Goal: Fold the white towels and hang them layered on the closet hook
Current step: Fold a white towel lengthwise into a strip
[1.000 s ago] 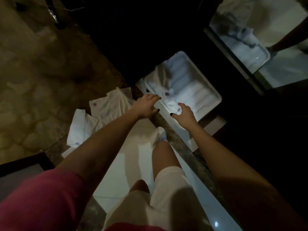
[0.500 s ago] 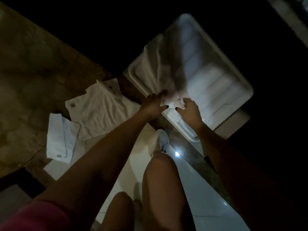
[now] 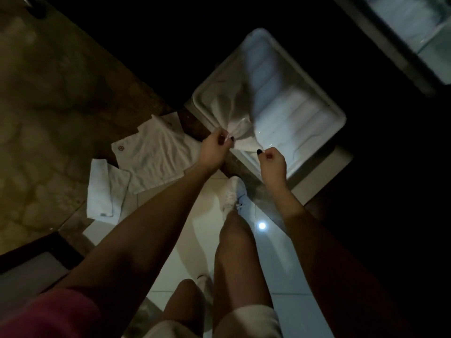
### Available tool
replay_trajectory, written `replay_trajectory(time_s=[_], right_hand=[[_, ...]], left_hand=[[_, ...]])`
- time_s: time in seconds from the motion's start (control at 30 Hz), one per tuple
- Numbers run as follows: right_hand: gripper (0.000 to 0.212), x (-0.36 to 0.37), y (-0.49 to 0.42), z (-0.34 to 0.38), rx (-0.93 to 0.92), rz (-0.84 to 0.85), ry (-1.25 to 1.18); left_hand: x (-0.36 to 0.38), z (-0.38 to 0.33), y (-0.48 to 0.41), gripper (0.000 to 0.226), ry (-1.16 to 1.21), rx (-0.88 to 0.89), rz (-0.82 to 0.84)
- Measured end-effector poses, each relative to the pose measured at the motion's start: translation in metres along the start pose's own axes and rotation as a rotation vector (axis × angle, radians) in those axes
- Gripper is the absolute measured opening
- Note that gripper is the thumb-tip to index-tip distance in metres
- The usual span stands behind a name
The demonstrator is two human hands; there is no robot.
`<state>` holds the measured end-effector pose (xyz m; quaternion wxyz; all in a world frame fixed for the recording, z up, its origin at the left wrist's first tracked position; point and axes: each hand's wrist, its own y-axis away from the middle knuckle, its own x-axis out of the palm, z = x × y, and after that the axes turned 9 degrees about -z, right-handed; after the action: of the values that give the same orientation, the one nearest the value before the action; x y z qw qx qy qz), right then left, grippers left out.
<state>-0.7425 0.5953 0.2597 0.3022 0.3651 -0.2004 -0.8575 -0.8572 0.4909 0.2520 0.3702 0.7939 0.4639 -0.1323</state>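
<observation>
Down on the floor point(image 3: 36, 118), at the left, a folded towel point(image 3: 100, 189) is lying where the stone paving is meeting the white tiles. A small tag point(image 3: 103, 214) is showing on its near edge, too small to read. Just to its right, and overlapping its corner, a spread towel point(image 3: 156, 154) is lying flat across the same border. It is carrying a round reddish emblem point(image 3: 120, 148) at its left corner, with no lettering that can be made out.

Further right, the left hand point(image 3: 214, 148) is hovering over the spread towel's right edge. Its grip is clamped on a held towel point(image 3: 231, 113), thumb and curled fingers pinching the cloth's near end. From that pinch the cloth is fanning away and upward over the near left corner of a white bin point(image 3: 340, 113), its far part blurred. A short stretch of the cloth's near edge is running rightward to the right hand point(image 3: 272, 162), which is curled and pinching that edge at the bin's near rim. So the cloth is lying beyond and between the two grips.

The bin is standing on the floor, its inside showing pale ridges too blurred to identify. Below the hands, a white shoe point(image 3: 233, 193) is standing on the tiles.
</observation>
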Motion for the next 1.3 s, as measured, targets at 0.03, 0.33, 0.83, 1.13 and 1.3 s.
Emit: replay_trajectory(time_s=[0.03, 0.33, 0.83, 1.13, 1.3], right_hand=[[0.018, -0.007, 0.019, 0.003, -0.021, -0.025, -0.013], [0.010, -0.107, 0.233, 0.003, -0.116, -0.215, -0.191], [0.011, -0.353, 0.569, -0.137, -0.048, 0.177, -0.134], [0.028, -0.477, 0.623, -0.245, -0.123, -0.085, -0.122], [0.027, -0.560, 0.653, -0.289, -0.248, -0.370, -0.208]], left_hand=[[-0.009, -0.007, 0.019, 0.017, 0.037, 0.020, -0.030], [-0.096, -0.044, 0.241, 0.009, 0.260, 0.021, -0.080], [-0.113, -0.080, 0.586, 0.015, 0.584, 0.065, 0.041], [-0.032, -0.096, 0.719, 0.023, 0.760, 0.071, -0.055], [0.017, -0.130, 0.788, 0.025, 0.677, 0.232, -0.030]])
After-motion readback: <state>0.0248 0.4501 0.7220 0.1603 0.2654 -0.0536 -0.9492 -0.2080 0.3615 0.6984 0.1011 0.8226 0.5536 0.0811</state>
